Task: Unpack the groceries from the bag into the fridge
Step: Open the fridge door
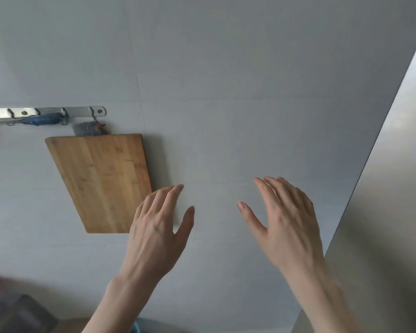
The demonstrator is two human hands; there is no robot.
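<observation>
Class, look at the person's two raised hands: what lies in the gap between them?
Nothing is held there. In the head view, only bare grey wall shows between the left hand and right hand, both open.

Wall (226,68) pale grey; cutting board (101,181) honey-brown striped wood; rail (46,112) silver; handle (43,120) blue.

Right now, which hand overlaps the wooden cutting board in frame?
The left hand: its fingers cross the lower right corner of the hanging cutting board. The right hand is raised against bare wall, clear of the board. Both hold nothing.
</observation>
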